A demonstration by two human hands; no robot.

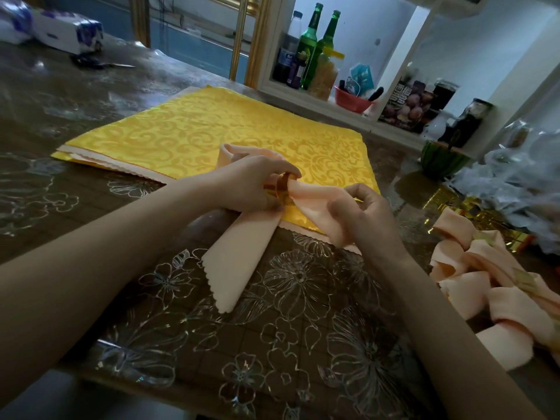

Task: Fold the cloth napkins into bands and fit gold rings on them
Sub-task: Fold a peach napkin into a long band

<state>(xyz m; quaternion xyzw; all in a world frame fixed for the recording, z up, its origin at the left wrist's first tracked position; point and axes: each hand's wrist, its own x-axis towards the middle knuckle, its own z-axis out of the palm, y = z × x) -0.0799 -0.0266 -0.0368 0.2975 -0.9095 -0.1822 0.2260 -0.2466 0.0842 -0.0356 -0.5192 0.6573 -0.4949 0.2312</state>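
two hands: left hand (251,183) pinches gold ring (280,187), right hand (363,213) grips peach napkin (242,262); box (406,101) print illegible.

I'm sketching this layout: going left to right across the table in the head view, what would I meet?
Scissors → left hand → gold ring it holds → right hand, pinching the napkin → pile of folded napkins. The yellow cloth spans several, so is left out.

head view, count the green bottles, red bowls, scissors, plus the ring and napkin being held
green bottles: 2
red bowl: 1
scissors: 1
ring, held: 1
napkin, held: 1
total: 6
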